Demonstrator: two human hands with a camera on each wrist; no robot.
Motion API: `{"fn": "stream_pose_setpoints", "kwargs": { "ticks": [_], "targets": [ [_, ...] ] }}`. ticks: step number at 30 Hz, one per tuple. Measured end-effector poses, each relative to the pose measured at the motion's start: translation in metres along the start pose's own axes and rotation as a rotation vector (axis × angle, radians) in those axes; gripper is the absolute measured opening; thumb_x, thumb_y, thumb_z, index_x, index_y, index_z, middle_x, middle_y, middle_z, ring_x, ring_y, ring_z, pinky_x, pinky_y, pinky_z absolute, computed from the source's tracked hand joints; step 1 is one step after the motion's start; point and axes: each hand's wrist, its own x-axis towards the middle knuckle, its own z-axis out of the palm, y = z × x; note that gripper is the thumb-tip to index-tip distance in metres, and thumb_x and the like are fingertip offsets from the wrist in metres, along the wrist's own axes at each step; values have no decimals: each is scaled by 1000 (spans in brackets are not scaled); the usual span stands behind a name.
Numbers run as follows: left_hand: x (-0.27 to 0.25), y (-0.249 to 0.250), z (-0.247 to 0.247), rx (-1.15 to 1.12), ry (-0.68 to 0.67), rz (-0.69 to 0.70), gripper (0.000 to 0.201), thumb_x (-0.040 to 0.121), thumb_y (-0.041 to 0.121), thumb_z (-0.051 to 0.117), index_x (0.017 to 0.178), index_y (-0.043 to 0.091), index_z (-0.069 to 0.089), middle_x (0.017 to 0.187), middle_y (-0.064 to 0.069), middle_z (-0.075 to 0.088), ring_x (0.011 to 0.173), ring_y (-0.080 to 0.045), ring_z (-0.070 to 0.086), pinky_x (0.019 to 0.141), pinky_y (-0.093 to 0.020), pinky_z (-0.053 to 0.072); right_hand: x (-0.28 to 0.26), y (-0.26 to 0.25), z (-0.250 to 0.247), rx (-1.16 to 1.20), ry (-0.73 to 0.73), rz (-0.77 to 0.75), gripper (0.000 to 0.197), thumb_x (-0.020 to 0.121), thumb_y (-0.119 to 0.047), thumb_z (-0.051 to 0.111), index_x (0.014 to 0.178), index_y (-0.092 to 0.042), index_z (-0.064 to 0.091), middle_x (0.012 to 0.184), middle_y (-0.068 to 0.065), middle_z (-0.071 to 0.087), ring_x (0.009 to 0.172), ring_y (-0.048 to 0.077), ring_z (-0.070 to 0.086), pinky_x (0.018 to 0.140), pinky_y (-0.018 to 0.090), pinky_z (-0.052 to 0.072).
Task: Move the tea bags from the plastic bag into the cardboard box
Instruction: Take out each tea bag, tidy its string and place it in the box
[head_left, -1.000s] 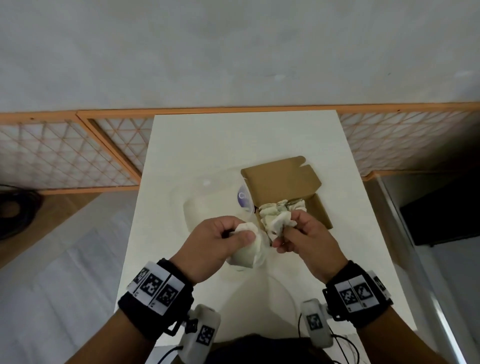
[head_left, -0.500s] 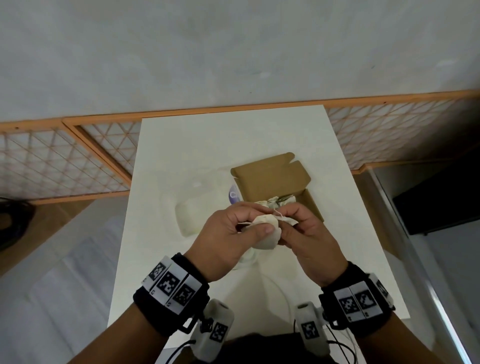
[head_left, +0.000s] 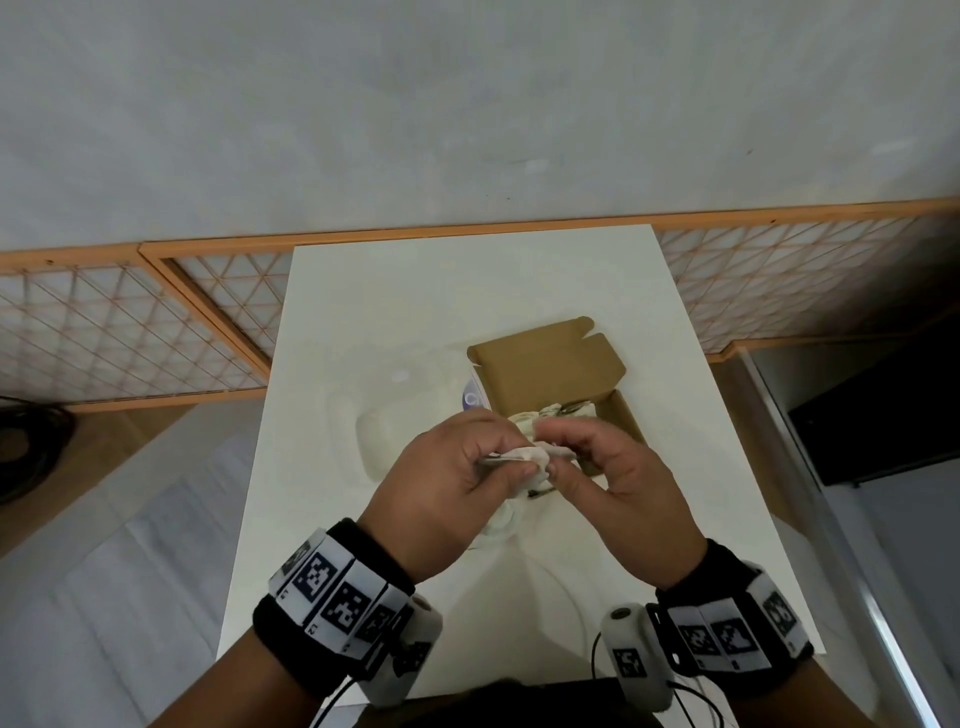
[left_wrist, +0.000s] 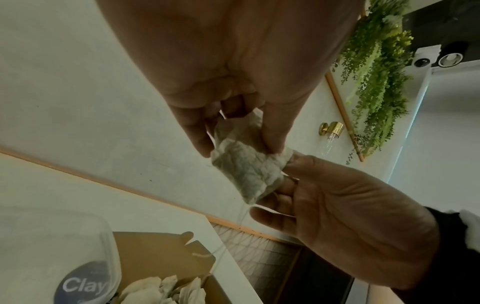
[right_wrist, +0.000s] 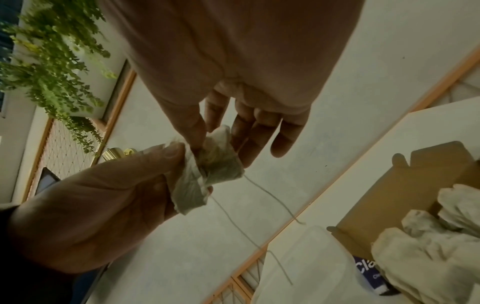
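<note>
A crumpled white tea bag (head_left: 530, 457) hangs above the table between my hands, with thin strings trailing below it in the right wrist view. My left hand (head_left: 511, 457) pinches the tea bag (left_wrist: 246, 166) between thumb and fingers. My right hand (head_left: 553, 449) pinches its other end (right_wrist: 221, 162) with thumb and forefinger, the other fingers straight. Just behind the hands stands the open brown cardboard box (head_left: 545, 364), with several tea bags (head_left: 556, 413) in it. The clear plastic bag (head_left: 395, 415) lies left of the box and runs under my hands.
The white table (head_left: 415, 291) is narrow, with edges close on both sides. A wooden lattice rail (head_left: 156, 322) and a grey wall stand behind it. The plastic bag's blue label (left_wrist: 83, 286) reads "Clay". The box lid stands up at the back.
My right hand has left the pile in the box and joined the left hand. Both now pinch one tea bag, held slightly higher and nearer the box.
</note>
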Motion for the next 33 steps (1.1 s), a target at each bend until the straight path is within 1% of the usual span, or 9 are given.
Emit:
{"fn": "stream_pose_setpoints", "kwargs": {
  "ticks": [5,9,12,16,20,23,28,30,33],
  "targets": [
    [-1,1,-4,10,0,24,9,97,24,72,94,28,78,98,9,70,98,-16,67,85,-34,54,1,1,2,-1,9,6,9,97,-7,70,102,-12,74,93,-8,74,88,13,69,79,18,53],
    [-2,-1,-6,-76,51,-29,8,94,22,76,93,28,80,105,10,69,104,-11,67,88,-19,49,4,-8,5,70,48,37,6,96,-16,71,100,-14,75,90,1,76,82,24,71,75,42,62],
    [-2,-2,-7,-135,50,-40,6,91,26,77,94,29,81,115,12,69,114,-10,66,98,-25,50,8,-15,6,40,55,38,8,96,-18,71,100,-18,77,88,-1,78,80,24,73,75,46,61],
    [-2,-1,-5,-202,68,-64,13,87,32,75,96,27,83,115,11,70,115,-13,67,97,-30,54,12,-18,6,-4,17,44,19,99,-10,68,108,-22,80,97,-8,80,89,16,76,80,36,63],
    [-1,-3,-4,-310,117,-87,15,85,29,77,96,21,84,109,6,71,104,-16,70,87,-32,59,13,-20,7,9,-15,69,22,102,-10,64,116,-20,78,104,-9,80,96,16,76,84,39,63],
    [0,-7,-6,-353,109,-101,13,85,26,78,95,19,84,106,0,73,102,-19,72,92,-36,58,13,-21,9,-5,-33,58,30,106,-12,59,129,-24,72,113,-11,78,107,13,74,92,41,62],
    [0,-7,-8,-363,111,-109,13,88,22,77,99,20,83,104,-5,74,102,-23,72,93,-43,58,14,-26,12,-8,-125,36,48,108,-17,53,152,-36,48,94,2,78,90,29,72,89,50,59],
    [-1,-8,-10,-348,107,-103,13,91,17,77,103,20,82,102,-3,75,100,-22,72,90,-40,58,13,-31,14,-6,-153,14,53,108,-10,52,155,-33,42,87,4,75,85,27,71,88,42,59],
    [-3,-10,-13,-297,126,-104,31,91,9,78,118,23,74,92,9,72,91,-9,69,89,-21,53,11,-35,15,63,-173,26,63,104,0,48,155,-36,37,80,21,62,74,38,57,74,34,52]
  ]
}}
